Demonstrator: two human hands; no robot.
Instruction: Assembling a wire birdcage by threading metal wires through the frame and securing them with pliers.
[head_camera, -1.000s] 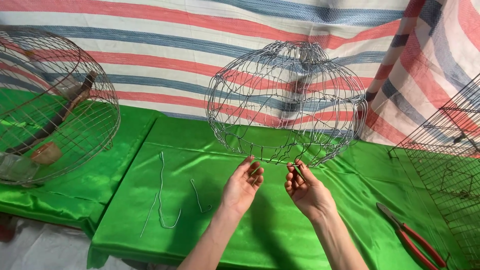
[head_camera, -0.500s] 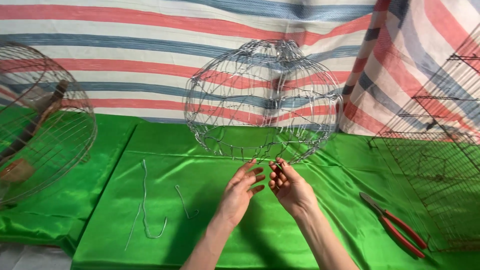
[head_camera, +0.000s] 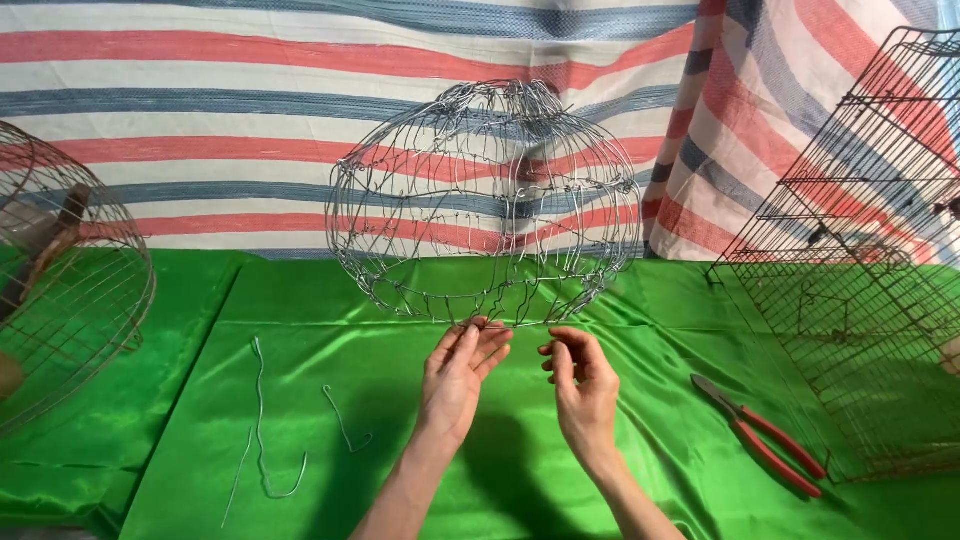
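Two hands raised, left hand (head_camera: 462, 372) fingertips at wire dome (head_camera: 487, 200)

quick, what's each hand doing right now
Left hand: open, fingertips touching the bottom rim of the round wire cage, not gripping it.
Right hand: fingers curled and pinched together just below that rim; whether they hold anything cannot be told.
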